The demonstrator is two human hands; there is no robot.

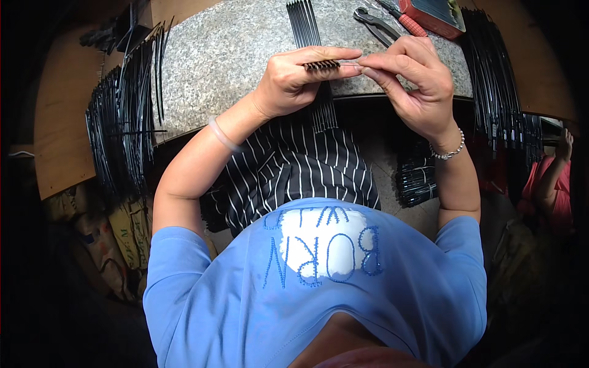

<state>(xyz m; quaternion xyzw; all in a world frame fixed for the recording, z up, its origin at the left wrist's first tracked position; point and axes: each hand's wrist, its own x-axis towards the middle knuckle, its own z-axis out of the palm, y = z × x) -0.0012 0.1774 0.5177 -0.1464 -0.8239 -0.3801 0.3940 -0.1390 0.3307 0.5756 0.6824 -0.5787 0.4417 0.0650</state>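
Observation:
My left hand [289,78] is closed around a flat row of long thin black rods [303,23], which look like umbrella ribs. The rods lie across the table's near edge, and their lower ends hang over my lap. Between my left fingers shows a short row of dark, evenly spaced joints [321,65] on the rods. My right hand [417,83] meets the left fingertips from the right. Its thumb and forefinger pinch a thin wire [350,64] that runs to the row of joints. Part of the wire is hidden by the fingertips.
Bundles of black rods hang over the left [123,116] and right [494,80] table sides. Pincers [374,24], a red-handled tool [412,24] and a red box [432,17] lie on the grey speckled tabletop [215,55]. Another person's arm [555,165] shows at far right.

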